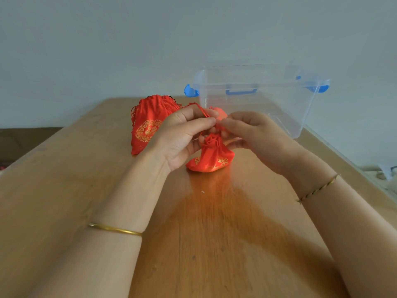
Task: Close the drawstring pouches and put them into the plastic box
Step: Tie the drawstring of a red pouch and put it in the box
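A small red pouch with gold print (211,157) rests on the wooden table (64,179), its mouth gathered tight. My left hand (182,136) and my right hand (251,134) meet just above it, each pinching the red drawstring of this pouch. A pile of several more red pouches (150,123) lies behind my left hand. Another red pouch (221,112) shows partly behind my fingers, near the box; I cannot tell whether it is inside. The clear plastic box with blue latches (296,117) stands open at the back right.
A clear lid (335,147) lies along the table's right edge beside the box. A pale wall rises behind the table. Dark furniture (21,140) sits past the left edge. Small items (384,173) lie off the right edge.
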The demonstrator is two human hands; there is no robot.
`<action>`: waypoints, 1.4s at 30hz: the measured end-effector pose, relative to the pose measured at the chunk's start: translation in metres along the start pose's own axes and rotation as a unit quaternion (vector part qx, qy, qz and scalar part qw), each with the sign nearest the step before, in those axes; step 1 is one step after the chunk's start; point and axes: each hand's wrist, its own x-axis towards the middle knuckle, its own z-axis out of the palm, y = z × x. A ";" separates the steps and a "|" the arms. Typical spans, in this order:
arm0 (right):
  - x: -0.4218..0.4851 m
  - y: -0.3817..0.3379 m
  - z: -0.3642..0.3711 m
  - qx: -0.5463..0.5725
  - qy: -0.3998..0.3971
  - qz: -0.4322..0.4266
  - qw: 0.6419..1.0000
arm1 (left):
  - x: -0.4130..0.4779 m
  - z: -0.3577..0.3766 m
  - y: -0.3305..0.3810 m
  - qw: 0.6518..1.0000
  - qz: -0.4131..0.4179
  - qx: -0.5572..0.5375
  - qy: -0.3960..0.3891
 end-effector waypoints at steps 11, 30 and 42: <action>0.004 0.016 -0.001 0.177 -0.038 0.149 0.972 | 0.000 0.008 -0.014 0.890 0.245 0.384 0.018; 0.012 0.021 -0.009 0.276 0.083 0.130 0.949 | 0.004 0.000 -0.015 0.965 0.088 0.209 0.129; 0.018 0.035 -0.011 0.397 0.122 0.152 0.897 | 0.007 -0.002 -0.007 0.965 0.078 0.136 0.212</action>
